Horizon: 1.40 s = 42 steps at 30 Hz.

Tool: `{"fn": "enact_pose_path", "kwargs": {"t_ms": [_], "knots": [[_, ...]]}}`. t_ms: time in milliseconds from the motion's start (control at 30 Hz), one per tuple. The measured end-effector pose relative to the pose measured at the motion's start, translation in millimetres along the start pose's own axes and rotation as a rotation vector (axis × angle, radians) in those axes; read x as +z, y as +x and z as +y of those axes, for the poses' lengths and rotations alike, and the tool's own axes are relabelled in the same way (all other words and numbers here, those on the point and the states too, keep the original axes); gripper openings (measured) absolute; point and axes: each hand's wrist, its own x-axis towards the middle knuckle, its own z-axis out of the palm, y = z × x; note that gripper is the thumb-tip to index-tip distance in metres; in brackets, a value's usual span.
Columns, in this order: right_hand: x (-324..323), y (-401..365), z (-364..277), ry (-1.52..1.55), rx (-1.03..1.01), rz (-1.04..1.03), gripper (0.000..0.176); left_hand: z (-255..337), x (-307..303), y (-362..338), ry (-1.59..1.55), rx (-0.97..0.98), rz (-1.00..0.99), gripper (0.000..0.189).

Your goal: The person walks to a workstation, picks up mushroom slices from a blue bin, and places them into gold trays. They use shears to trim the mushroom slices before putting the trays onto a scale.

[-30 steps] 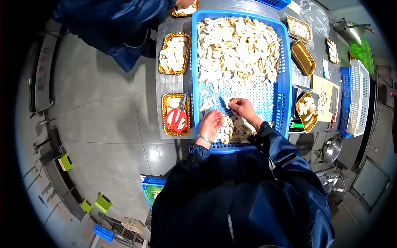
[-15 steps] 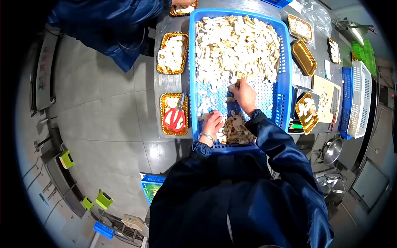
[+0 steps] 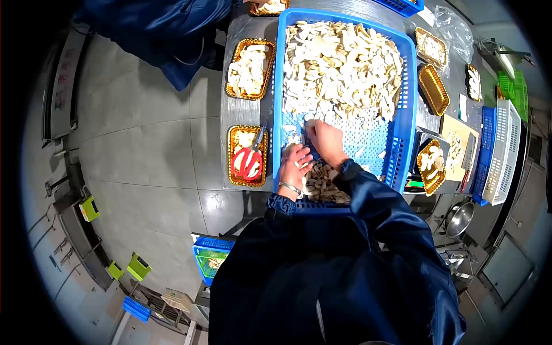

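Observation:
A large blue perforated basket (image 3: 409, 86) holds a heap of pale slices (image 3: 342, 66) toward its far end and a smaller, browner pile (image 3: 325, 185) at the near end. Over the left part of the basket, my left hand (image 3: 295, 167) is turned partly palm up, fingers curled loosely, with small pale pieces on it. My right hand (image 3: 326, 141) is just right of it, below the heap's edge, its fingertips pinched together on something too small to make out. Few scattered pieces lie on the basket floor around both hands.
Gold trays of slices (image 3: 250, 69) stand left of the basket, one with red-handled scissors (image 3: 248, 164) on it. On the right are an empty gold tray (image 3: 433, 89), a filled tray (image 3: 431, 167) on a scale, a cutting board (image 3: 460, 144) and a knife. Another person's blue sleeve (image 3: 155, 29) is at upper left.
My right hand has moved left and a little nearer, closer to my left hand. My left hand has turned its palm more upward. The whole view has shifted slightly.

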Motion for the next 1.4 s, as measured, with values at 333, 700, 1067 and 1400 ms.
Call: {"fn": "enact_pose_path", "kwargs": {"t_ms": [333,700,1067,1400], "knots": [[-3,-3,-4,-0.042,0.069,0.087,0.027,-5,-1,3,-0.061,-0.066,-0.009,0.026],[-46,-61,-3,0.275,0.02,-0.257,0.023,-2,5,-4,-0.185,-0.058,-0.108,0.049],[-13,-40,39,0.414,0.302,-0.119,0.022,-2,3,-6,-0.07,-0.091,-0.044,0.016],[-39,-61,13,1.192,0.511,-0.411,0.015,-3,18,-12,0.22,0.0,-0.081,0.029]]}}
